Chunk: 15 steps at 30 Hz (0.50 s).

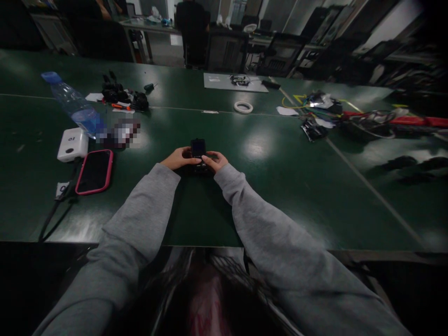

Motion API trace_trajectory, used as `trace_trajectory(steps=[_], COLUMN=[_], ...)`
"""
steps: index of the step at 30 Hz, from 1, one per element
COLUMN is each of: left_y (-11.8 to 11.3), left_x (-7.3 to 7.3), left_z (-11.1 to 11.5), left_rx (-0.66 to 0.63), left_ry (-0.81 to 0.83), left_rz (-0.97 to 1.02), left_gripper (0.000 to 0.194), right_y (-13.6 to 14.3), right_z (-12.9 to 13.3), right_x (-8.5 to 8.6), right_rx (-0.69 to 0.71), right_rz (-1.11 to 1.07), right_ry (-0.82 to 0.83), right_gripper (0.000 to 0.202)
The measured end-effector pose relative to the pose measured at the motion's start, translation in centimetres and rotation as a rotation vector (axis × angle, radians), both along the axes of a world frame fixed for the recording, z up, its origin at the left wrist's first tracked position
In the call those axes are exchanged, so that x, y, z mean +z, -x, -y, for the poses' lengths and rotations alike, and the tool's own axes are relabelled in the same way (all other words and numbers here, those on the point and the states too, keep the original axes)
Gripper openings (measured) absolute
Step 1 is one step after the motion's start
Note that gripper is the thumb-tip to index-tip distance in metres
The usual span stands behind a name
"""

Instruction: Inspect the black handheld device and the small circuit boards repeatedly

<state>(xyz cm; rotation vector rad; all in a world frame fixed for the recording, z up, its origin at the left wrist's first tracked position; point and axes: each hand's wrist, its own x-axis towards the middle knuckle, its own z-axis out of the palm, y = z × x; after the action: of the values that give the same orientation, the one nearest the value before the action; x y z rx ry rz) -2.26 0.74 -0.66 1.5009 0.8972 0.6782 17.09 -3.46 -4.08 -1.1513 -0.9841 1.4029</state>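
A small black device with a square dark screen [198,147] stands upright at the middle of the green table [280,186]. My left hand [178,159] wraps round its left side, with the thumb lying across the front below the screen. From the right, my right hand [216,161] grips the same device, its thumb tip close to the left thumb. The lower part of the device is dark and partly hidden behind the fingers. Both hands rest low, close to the tabletop.
To the left are a pink-cased phone [94,171], a white box [73,145] with a cable and a plastic bottle [75,105]. A tape roll [243,107] sits beyond my hands. Tangled wires [324,105] lie at the right; chairs and a person [192,28] are behind.
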Motion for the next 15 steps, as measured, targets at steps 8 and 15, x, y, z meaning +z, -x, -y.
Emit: trace_trajectory(steps=[8, 15], left_y=[-0.22, -0.14], left_x=[0.31, 0.12], left_z=[0.06, 0.02], left_rx=[0.016, 0.010], left_ry=[0.022, 0.017], left_rz=[0.019, 0.011], left_gripper=[0.072, 0.070], right_y=[0.55, 0.44], right_z=[0.76, 1.02], right_x=[0.08, 0.25], right_rx=[-0.049, -0.065], right_rz=[-0.070, -0.096], right_ry=[-0.041, -0.054], right_gripper=[0.076, 0.069])
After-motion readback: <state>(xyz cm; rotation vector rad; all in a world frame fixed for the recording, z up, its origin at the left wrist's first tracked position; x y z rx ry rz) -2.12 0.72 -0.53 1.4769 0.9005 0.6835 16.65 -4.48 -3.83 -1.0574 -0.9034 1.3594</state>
